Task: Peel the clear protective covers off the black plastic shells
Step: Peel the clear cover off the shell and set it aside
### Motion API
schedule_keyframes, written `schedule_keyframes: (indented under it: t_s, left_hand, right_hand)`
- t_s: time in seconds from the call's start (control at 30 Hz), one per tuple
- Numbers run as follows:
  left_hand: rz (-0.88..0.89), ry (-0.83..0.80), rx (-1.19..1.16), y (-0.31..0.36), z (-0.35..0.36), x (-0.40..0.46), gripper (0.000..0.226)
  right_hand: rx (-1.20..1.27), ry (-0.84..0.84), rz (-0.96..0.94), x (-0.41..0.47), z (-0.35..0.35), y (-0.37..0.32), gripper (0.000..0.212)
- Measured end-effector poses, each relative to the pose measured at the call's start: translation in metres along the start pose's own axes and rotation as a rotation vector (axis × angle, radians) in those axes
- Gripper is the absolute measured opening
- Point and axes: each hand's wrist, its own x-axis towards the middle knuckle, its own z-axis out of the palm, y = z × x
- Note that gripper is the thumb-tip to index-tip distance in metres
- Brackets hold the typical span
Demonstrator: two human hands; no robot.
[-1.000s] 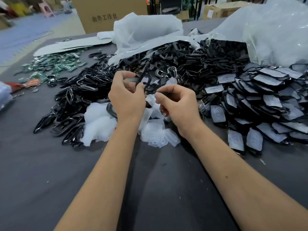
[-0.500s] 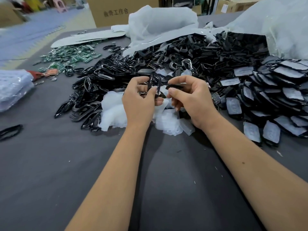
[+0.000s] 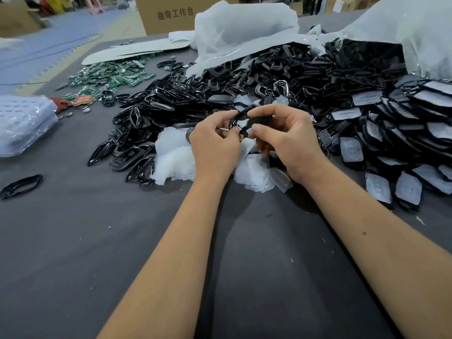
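Observation:
Both hands meet above the grey table, holding one black plastic shell between them. My left hand pinches its left rim with thumb and fingers. My right hand grips its right end, thumb pressed on the lower edge. Under the hands lies a heap of peeled clear covers. To the right sits a pile of black shells with clear covers on them. A heap of bare glossy black frames lies to the left of the hands.
A big mound of black parts spills from white plastic bags at the back. Green circuit boards lie far left, a clear bagged stack at the left edge, one loose black frame nearby. A cardboard box stands behind.
The shell has turned from upright in my left hand to lying flat between both hands, and my right hand has closed onto its right end. The view shifted left.

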Motion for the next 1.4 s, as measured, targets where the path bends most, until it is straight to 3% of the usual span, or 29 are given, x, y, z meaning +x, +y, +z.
schedule_keyframes:
  t_s: [0.2,0.33,0.5,0.7,0.87,1.03,1.4]
  left_hand:
    - [-0.028,0.011,-0.060,0.000,-0.001,-0.001,0.023]
    - [-0.040,0.005,-0.071,0.000,-0.001,0.000,0.025]
    - [-0.051,-0.016,-0.098,0.001,-0.001,-0.001,0.030]
    - [-0.083,-0.009,-0.109,-0.001,0.000,0.002,0.031]
    - [-0.042,-0.055,-0.055,0.000,0.001,0.001,0.028]
    - [0.010,-0.076,-0.033,0.004,0.000,-0.002,0.013]
    - [-0.066,-0.098,-0.218,-0.003,-0.006,-0.001,0.015]
  right_hand:
    - [0.016,0.040,0.016,0.002,0.000,0.001,0.022]
    - [-0.118,0.104,-0.029,0.002,0.002,0.004,0.005]
    - [-0.388,0.129,-0.152,0.003,0.004,0.008,0.004]
    - [-0.473,0.079,-0.093,0.004,0.004,0.007,0.004]
    - [-0.536,0.155,-0.085,0.003,0.006,0.006,0.006]
    - [-0.519,0.162,-0.056,0.005,0.005,0.006,0.004]
    - [-0.321,0.150,-0.002,0.006,0.003,0.010,0.011]
